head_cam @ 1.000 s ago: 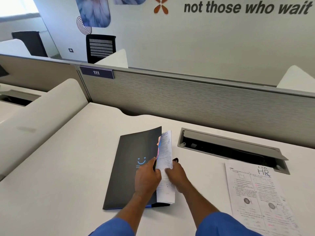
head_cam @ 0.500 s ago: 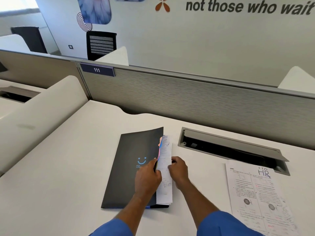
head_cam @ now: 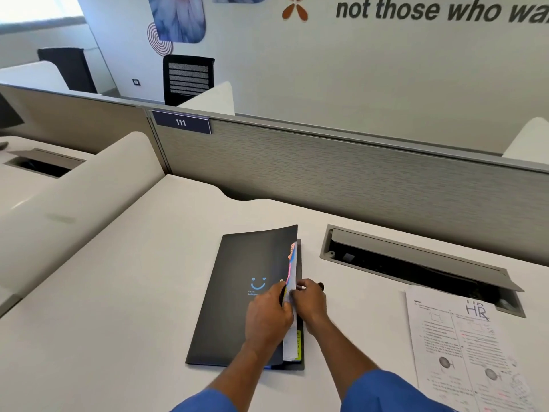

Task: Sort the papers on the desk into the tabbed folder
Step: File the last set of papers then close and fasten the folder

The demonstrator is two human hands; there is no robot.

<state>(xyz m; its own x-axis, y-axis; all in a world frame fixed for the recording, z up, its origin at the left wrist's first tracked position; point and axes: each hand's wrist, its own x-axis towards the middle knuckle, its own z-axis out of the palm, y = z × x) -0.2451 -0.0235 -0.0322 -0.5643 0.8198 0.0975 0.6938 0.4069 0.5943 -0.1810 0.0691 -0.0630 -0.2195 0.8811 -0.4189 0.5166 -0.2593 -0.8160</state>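
— Office cubicle, white worktop [head_cam: 118, 292], grey partition [head_cam: 326, 179] beyond both hands. We log the black folder [head_cam: 237, 292] lying flat under the left hand [head_cam: 267, 316], smiley cover up.
— Agreed. Left hand state?
— Fingers curled round the cover's free edge, holding it lifted a little. Right hand [head_cam: 309, 304], just beside it on the other side of that edge, pinches a white sheet [head_cam: 289, 349]. The sheet sits almost wholly inside the folder; only a strip shows between the wrists.
— Coloured tabs [head_cam: 292, 257] show just beyond the fingertips. Which slot the sheet is in, we cannot tell.
— Papers left?
— One printed HR page [head_cam: 463, 352], well off to the right of the right hand, near the open cable hatch [head_cam: 416, 263]. We judge the task partway: one sheet almost seated, at least one to file.
— Risks?
— We flag three. Sheet could land behind the wrong tab, since the dividers are bunched tight between the hands. Pushing with the cover this low could buckle or crease the sheet's edge. If the left hand lets go early, the cover drops on the right fingers and leaves the sheet sticking out.
— Add a fourth: the folder could skid on the smooth worktop, as we see nothing but the left hand pinning it.
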